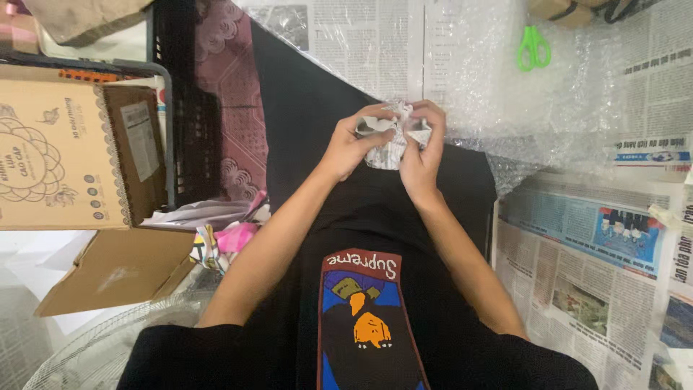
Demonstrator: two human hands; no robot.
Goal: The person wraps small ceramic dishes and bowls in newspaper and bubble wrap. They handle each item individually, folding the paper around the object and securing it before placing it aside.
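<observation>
1. Head view, nearest to us: our black shirt (433, 289) with a colourful printed panel fills the bottom of the picture, and both bare forearms rise from it towards the crumpled newspaper bundle (392, 141).
2. Our left hand (354, 141) closes on the left side of the bundle, fingers curled over its top edge.
3. Our right hand (426, 148) grips the right side of the bundle, thumb and fingers pinched into the paper. Both hands hold it between them, touching each other at the fingertips.
4. The bundle sits above our lap, over a black cloth (310, 108); what it wraps we cannot tell.
5. Left of the bundle, lower down, lie pink and white scraps (231, 235), an open cardboard box (68, 155), and a black plastic crate (184, 108) beside it.
6. Right of the bundle, newspaper sheets (592, 253) cover the floor.
7. Beyond the bundle, bubble wrap (505, 94) spreads over more newspaper.
8. Farthest from the bundle, up and to the right, green-handled scissors (533, 48) rest on the bubble wrap.
</observation>
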